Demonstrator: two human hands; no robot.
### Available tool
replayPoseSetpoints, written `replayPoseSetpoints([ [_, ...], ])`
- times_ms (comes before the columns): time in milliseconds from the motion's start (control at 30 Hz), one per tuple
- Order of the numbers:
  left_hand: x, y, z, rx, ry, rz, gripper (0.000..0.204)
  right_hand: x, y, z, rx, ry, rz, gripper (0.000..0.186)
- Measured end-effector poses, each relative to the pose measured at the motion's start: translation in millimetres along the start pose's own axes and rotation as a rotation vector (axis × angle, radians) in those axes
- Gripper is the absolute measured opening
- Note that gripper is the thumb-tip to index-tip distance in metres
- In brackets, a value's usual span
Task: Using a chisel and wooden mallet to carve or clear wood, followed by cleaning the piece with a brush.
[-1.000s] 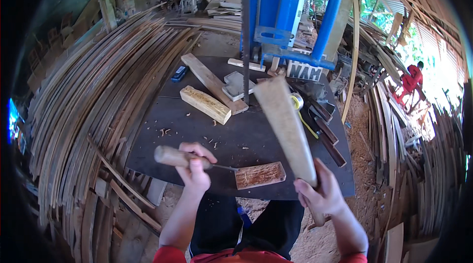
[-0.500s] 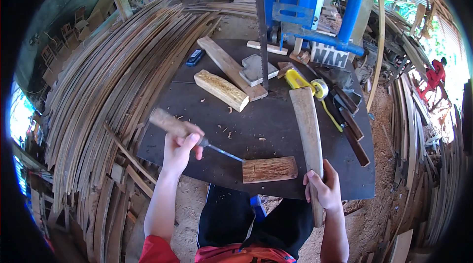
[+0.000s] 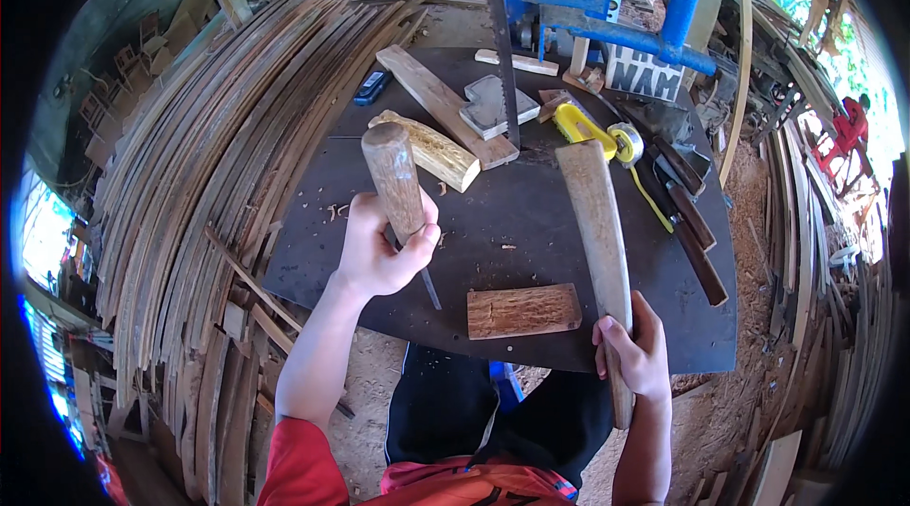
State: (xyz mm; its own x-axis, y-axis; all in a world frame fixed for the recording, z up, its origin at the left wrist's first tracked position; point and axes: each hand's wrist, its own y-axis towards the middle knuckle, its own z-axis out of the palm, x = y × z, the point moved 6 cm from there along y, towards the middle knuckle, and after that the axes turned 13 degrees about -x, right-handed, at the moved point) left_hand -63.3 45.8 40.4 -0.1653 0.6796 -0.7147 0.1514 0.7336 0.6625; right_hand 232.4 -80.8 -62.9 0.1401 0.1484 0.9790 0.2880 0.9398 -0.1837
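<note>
My left hand is wrapped round the wooden handle of a chisel. The handle stands up above my fist, while the narrow metal blade slants down and to the right over the dark table. My right hand grips a long, flattened wooden club by its near end, the wide end pointing away from me. Between my hands, near the front edge, lies a small reddish-brown wooden block. The chisel's tip is to the left of this block, apart from it.
A toothed saw blade runs down to the table beside a blue machine frame. Behind are a pale wood block, a plank and a blue box-shaped tool. To the right lie a yellow tool and several wooden-handled tools.
My left hand has moved up and right, turning the chisel more upright; its tip has left the small block's corner. My right hand and the club have barely moved.
</note>
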Motion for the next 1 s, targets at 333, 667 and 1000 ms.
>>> replayPoseSetpoints([
  [333, 6, 17, 34, 0.007, -0.205, 0.055, 0.019, 1, -1, 1, 0.023, -0.034, 0.018, 0.034],
  [667, 17, 16, 45, 0.083, -0.251, -0.09, 0.021, 0, -1, -1, 0.015, -0.055, 0.011, 0.038],
  [1000, 9, 19, 45, 0.076, -0.169, -0.077, 0.021, -1, 0, -2, 0.029, -0.05, 0.007, 0.039],
])
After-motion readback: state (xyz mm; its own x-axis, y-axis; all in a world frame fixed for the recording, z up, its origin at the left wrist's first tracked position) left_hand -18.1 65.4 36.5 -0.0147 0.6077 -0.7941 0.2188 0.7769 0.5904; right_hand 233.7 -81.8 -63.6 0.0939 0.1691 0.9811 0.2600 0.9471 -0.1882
